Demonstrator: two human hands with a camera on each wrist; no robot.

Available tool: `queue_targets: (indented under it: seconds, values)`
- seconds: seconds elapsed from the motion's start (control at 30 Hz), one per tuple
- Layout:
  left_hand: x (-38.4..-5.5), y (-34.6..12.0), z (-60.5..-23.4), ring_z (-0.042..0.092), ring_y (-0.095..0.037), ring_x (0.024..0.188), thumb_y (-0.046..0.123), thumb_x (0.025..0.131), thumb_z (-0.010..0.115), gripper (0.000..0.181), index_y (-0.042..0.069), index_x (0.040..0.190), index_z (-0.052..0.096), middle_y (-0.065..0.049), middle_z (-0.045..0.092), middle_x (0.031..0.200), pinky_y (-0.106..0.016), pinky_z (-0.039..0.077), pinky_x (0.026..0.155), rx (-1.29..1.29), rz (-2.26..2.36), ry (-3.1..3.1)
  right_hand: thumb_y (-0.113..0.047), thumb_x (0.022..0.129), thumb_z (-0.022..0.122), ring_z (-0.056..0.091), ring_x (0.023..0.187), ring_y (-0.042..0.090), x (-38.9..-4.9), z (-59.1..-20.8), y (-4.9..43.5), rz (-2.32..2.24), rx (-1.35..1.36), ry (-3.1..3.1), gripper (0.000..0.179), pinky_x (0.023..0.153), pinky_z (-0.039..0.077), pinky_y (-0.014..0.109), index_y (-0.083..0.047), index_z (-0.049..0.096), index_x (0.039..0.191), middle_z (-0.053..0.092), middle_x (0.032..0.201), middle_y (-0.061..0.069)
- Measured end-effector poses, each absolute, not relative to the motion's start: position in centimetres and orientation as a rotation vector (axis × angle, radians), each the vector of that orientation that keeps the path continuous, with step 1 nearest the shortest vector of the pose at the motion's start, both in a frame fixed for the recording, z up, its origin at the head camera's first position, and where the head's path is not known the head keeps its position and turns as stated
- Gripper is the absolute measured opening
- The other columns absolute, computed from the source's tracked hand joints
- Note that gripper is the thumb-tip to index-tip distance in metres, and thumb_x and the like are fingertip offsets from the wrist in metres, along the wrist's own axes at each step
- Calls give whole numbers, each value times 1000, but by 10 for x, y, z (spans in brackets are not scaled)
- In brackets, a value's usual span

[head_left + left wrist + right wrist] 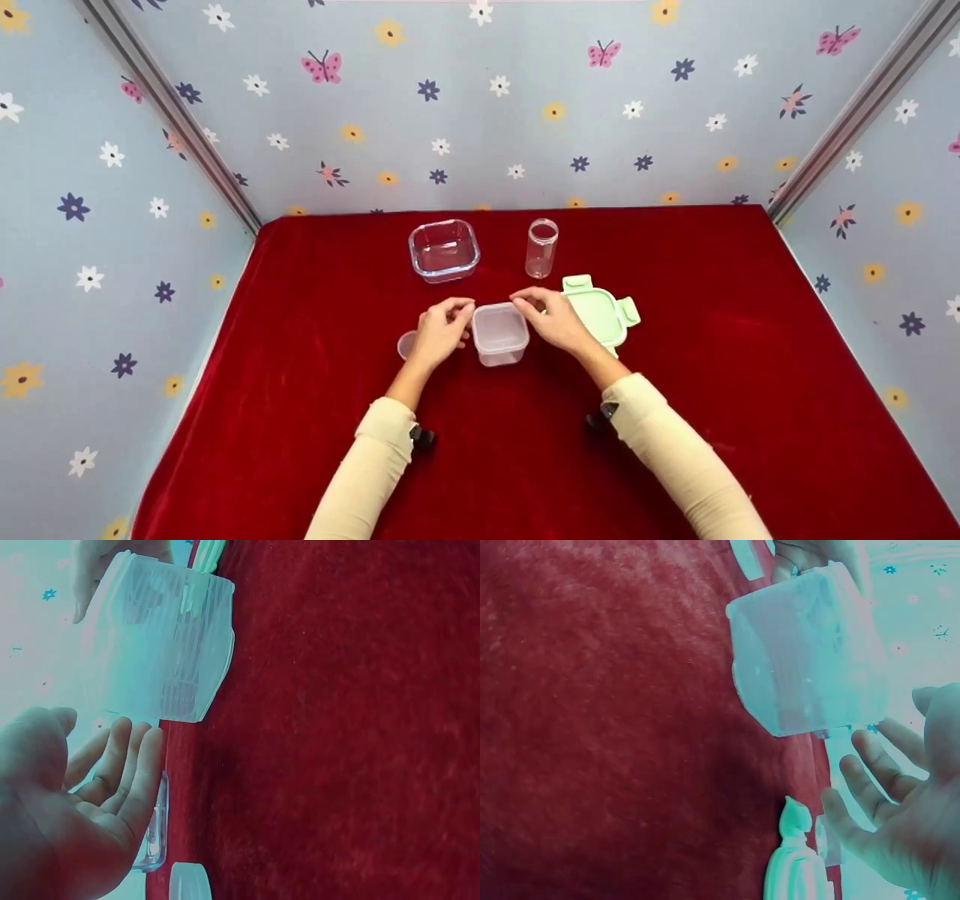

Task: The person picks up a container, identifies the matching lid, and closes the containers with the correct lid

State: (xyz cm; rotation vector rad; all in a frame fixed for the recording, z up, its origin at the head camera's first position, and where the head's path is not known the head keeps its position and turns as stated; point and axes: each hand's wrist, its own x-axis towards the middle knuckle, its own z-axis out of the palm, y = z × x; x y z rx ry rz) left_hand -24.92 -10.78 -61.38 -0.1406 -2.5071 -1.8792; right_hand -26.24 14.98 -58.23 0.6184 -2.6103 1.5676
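Red cloth (300,390) beneath. Small round item (406,345); left hand (440,330), fingers loosely extended, gripping nothing; plastic container (500,339) upright between; right hand (553,319) likewise; green lid (600,315). Seems to be positioning; next, probably calls for even two-sided contact.

Left sleeve (352,480), right sleeve (686,469): plain pale cream, lightly creased, broad cuffs (387,418); small black device (423,438) at each wrist.

We can read no text, label or brand in any view; we make out no numbers or signs either.
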Motion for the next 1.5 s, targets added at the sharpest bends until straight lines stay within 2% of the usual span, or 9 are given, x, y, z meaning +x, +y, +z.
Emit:
queue_targets:
  seconds: [0.1,0.2,0.4,0.67,0.87,1.03,1.2,1.33,1.5]
  values:
    - [-261,-110,-637,71,-8,65,40,107,77,31,15,124,85,4,75,81,-29,64,53,-120,-1887,-2529,-30,111,70,74,94,16,-260,-588,147,1550,629,-2605,34,84,58,27,0,83,121,86,113,16]
    - [-261,-107,-641,71,-9,65,40,106,78,28,17,119,87,4,74,79,-30,64,53,-123,-1861,-2559,-21,111,70,73,93,19,-252,-583,142,1536,562,-2650,28,83,56,26,2,82,121,84,110,21]
    - [-264,-105,-646,69,-10,66,36,107,79,23,15,113,87,1,72,77,-30,62,51,-138,-1876,-2537,-15,111,70,75,100,25,-250,-585,137,1528,512,-2674,23,87,58,27,2,83,121,84,113,21]
    - [-280,-105,-670,70,-11,68,33,105,80,13,24,112,87,4,73,79,-30,64,56,-15,-1960,-2571,-29,111,72,78,92,19,-262,-606,142,1599,580,-2563,30,81,62,31,-3,85,116,87,107,14]
    - [-285,-104,-676,69,-10,67,32,105,79,14,22,110,87,4,74,81,-29,63,55,-76,-1929,-2558,-23,109,71,80,96,26,-256,-589,140,1569,530,-2636,30,85,65,36,3,84,116,86,111,21]
    - [-283,-102,-668,68,-8,66,32,105,79,18,17,110,88,12,74,80,-25,61,59,-67,-1847,-2599,-18,109,71,79,98,25,-258,-585,138,1544,463,-2720,26,89,65,39,4,84,117,86,112,21]
    - [-279,-100,-665,66,-5,71,31,105,79,19,15,110,88,17,73,80,-21,56,66,-81,-1716,-2593,-30,111,72,78,94,18,-277,-620,144,1561,522,-2656,31,84,63,33,-3,86,117,88,109,12]
    - [-275,-99,-665,65,-4,75,34,106,77,22,16,112,87,13,73,81,-20,53,74,-76,-1662,-2580,-34,112,72,77,92,14,-279,-630,144,1577,569,-2590,31,81,62,30,-7,86,117,87,108,8]
    - [-270,-98,-666,65,-5,65,37,109,74,23,18,116,85,14,68,75,-22,55,65,-74,-1705,-2566,-37,113,70,76,93,11,-279,-634,143,1556,528,-2584,32,82,59,28,-10,85,122,87,111,6]
